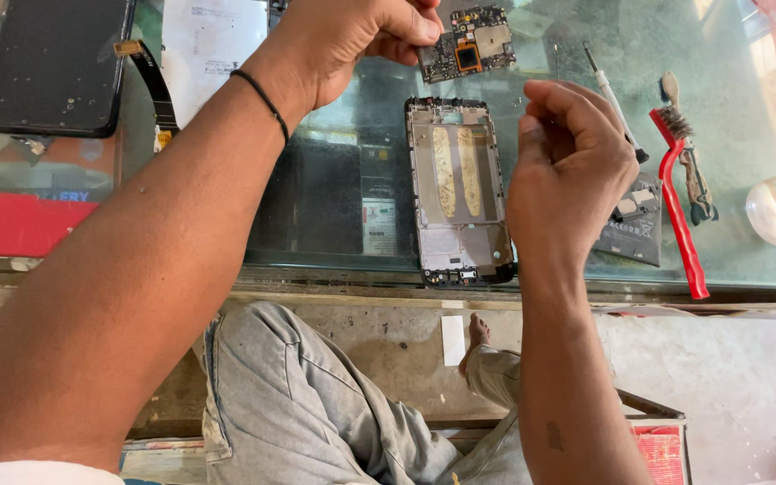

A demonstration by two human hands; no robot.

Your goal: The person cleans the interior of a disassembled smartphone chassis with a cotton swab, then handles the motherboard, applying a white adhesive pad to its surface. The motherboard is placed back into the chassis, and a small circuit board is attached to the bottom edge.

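Circuit board [467, 45] — pinched, left hand [352, 40], glass edge [334, 269]

Glass counter top [334, 180] is catching daylight, brightest toward its far right corner; bare concrete floor [729, 377] is lying below the counter's metal front edge [361, 292].

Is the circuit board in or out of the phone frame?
Out: the left hand pinches the circuit board above the phone frame.
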